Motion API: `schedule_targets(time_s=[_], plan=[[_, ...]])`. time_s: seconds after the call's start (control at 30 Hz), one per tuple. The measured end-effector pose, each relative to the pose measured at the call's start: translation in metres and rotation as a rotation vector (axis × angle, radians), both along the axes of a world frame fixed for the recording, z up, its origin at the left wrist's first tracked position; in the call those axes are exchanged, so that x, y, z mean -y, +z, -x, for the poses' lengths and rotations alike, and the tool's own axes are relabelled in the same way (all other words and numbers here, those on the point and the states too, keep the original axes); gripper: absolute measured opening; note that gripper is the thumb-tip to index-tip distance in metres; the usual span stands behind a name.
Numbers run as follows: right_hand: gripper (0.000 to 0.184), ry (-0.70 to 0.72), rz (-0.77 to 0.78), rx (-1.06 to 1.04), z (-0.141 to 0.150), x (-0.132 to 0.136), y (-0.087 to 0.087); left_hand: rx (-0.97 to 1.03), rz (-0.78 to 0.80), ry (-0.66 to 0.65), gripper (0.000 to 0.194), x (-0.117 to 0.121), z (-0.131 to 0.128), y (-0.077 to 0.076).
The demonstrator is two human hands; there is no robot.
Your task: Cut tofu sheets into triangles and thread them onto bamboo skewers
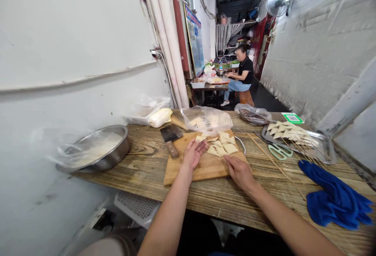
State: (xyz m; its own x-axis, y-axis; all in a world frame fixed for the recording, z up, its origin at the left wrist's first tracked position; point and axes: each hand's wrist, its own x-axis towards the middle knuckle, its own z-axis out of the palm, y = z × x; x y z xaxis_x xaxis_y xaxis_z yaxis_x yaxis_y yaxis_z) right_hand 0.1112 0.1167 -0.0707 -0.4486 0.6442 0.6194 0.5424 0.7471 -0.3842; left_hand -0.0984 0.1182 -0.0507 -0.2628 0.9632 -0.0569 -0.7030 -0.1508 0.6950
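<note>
Pale, flat triangular and square pieces (pixel 222 145), which look like tofu or dough sheet, lie in a group on a wooden cutting board (pixel 179 172). At the left edge of the group, my left hand (pixel 194 154) is turned palm up with its fingers stretched out. My right hand (pixel 239 172) is closed in a pinch by the nearest piece at the board's right side; what its fingertips hold is too small to make out. A cleaver (pixel 172 136) with a wooden handle rests on the board's left edge.
Bamboo skewers (pixel 274 162), green-handled scissors (pixel 280 151), a metal tray (pixel 326 146) of skewered pieces and a blue cloth (pixel 337 197) lie to the right. A steel basin (pixel 117 152) stands left. Plastic bags (pixel 210 119) lie behind the board. Another person (pixel 245 70) sits farther back.
</note>
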Motion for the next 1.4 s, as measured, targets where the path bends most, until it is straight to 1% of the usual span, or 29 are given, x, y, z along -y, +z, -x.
schedule_targets(time_s=[0.1,0.27,0.33,0.47,0.7,0.93,1.1,1.4], plan=[[0.03,-0.006,0.008,0.043,0.001,-0.001,-0.003,0.047,0.054,-0.028,0.015,-0.002,0.001,0.0],[0.031,-0.025,0.014,0.063,0.006,0.0,-0.004,0.094,0.12,0.028,0.008,-0.007,0.003,-0.001],[0.031,-0.018,0.008,0.046,0.01,0.0,-0.003,0.11,0.141,0.041,0.008,-0.008,0.004,0.0],[0.032,0.041,0.006,0.042,0.015,0.002,-0.001,0.141,0.18,0.045,0.012,-0.009,0.004,0.003],[0.032,0.056,0.033,0.108,0.021,0.008,0.004,0.138,0.188,0.0,0.016,-0.007,0.003,0.005],[0.032,0.093,0.06,0.119,0.023,0.011,0.007,0.09,0.15,0.012,0.018,-0.008,0.003,0.0],[0.032,0.093,0.07,0.151,0.024,0.01,0.005,0.097,0.126,0.024,0.015,-0.008,0.003,-0.002],[0.031,0.074,0.075,0.188,0.026,0.009,0.002,0.097,0.134,0.029,0.012,-0.007,0.001,0.0]])
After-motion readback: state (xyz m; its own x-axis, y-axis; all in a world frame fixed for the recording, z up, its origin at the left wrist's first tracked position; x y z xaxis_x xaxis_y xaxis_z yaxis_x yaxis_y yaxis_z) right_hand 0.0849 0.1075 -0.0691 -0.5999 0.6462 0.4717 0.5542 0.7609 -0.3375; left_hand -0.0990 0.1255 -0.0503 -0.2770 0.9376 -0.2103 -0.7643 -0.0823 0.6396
